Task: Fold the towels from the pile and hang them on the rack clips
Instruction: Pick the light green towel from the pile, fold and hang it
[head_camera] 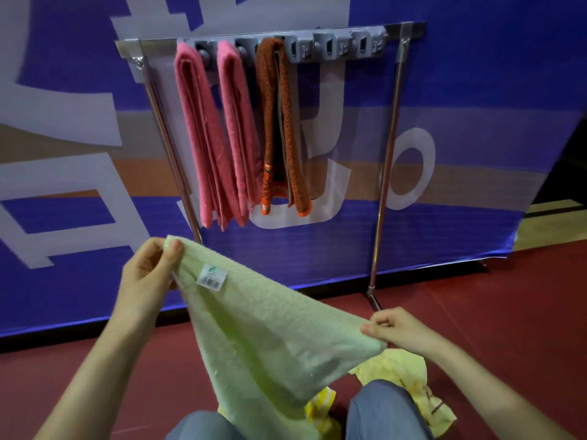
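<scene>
I hold a pale green towel point(254, 331) stretched between both hands above my knees. My left hand point(147, 274) pinches its upper corner near a white barcode label point(212, 276). My right hand point(401, 328) pinches the lower right corner. Behind it stands a metal rack point(386, 173) with a grey clip bar point(336, 46). Two pink towels point(203, 134) point(238, 131) and a rust-orange towel point(279, 128) hang folded from the left clips. The clips on the right hold nothing. Yellow towels point(409, 382) lie in a pile on the floor by my right knee.
A blue, white and orange banner wall point(476, 122) stands right behind the rack. The floor point(508, 312) is dark red matting. My knees in blue jeans point(381, 411) are at the bottom edge. The rack's right foot point(373, 296) rests on the floor near my right hand.
</scene>
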